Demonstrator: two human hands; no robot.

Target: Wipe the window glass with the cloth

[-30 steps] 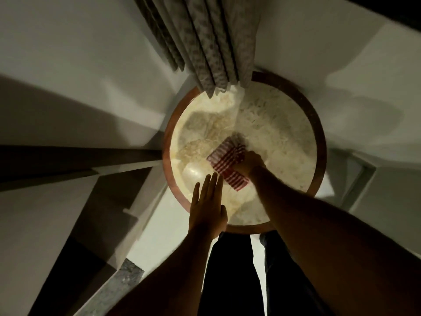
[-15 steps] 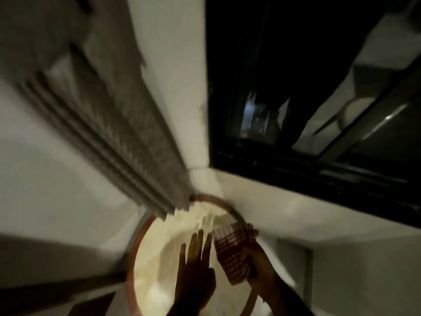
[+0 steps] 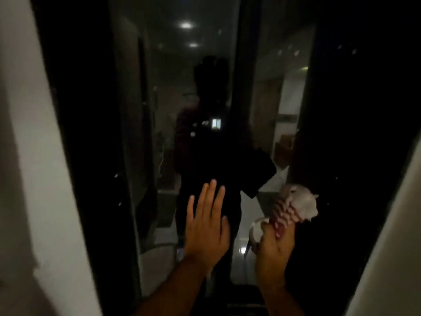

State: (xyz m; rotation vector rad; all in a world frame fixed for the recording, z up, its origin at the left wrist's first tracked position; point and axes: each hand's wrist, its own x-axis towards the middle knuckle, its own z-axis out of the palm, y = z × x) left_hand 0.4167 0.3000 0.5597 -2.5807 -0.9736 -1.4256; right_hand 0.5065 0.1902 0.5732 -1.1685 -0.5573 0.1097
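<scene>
The view is no longer looking down at the round table. It now faces the dark window glass, and the table is out of sight. Both hands have come up from the table to the window.

The right hand grips the red-and-white checked cloth, with its fingers curled tight around the bunched bottom part. The top of the cloth sticks up above the fist, low on the right side of the glass, just past the dark middle bar. The picture is dim and blurry, so I cannot tell if the cloth is touching the glass yet.

The left hand holds nothing. It is flat, with straight fingers pointing up, close in front of the glass on the left of the cloth.

A dark reflection of the person shows in the glass. A white wall stands on the left.

I think picking up the cloth is done and the wiping is about to start, low on the right pane.
</scene>
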